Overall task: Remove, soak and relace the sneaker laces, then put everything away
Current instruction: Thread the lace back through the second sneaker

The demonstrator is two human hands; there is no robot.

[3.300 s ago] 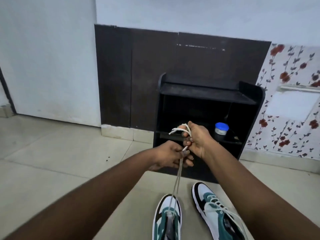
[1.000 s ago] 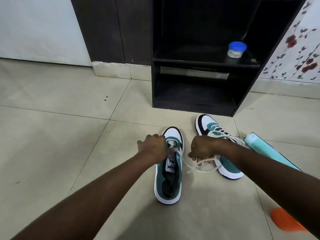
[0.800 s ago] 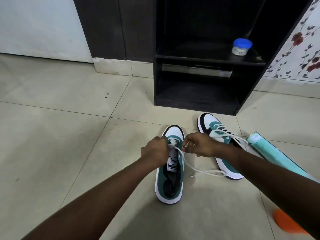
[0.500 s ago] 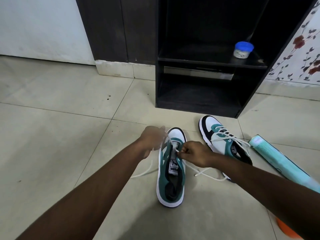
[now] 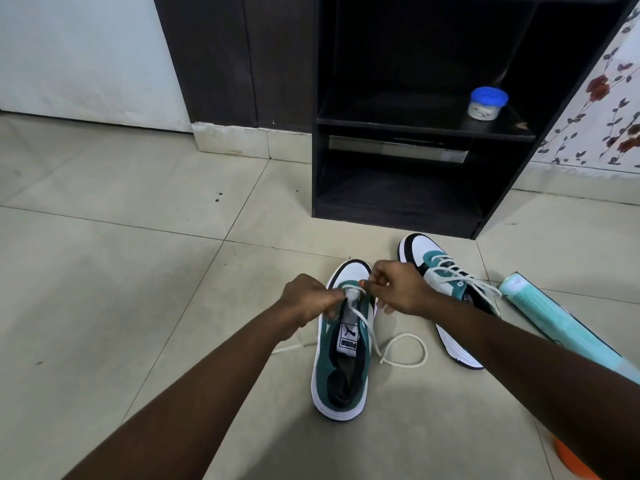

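Both hands [image 5: 353, 297] pinch the lace [image 5: 372, 336] over the sneaker [image 5: 343, 368], toe pointing away.

left arm [image 5: 194, 386]: bare from the frame edge to the wrist, no sleeve in view
right arm [image 5: 540, 368]: bare likewise, no sleeve in view
left hand [image 5: 308, 299]: bare
right hand [image 5: 398, 289]: bare
fingers [image 5: 375, 273]: no rings visible

Your tiled floor [image 5: 121, 271] carries two sneakers [image 5: 343, 358], a loose lace [image 5: 405, 355], a teal roll [image 5: 554, 327] and a black shelf [image 5: 415, 209].
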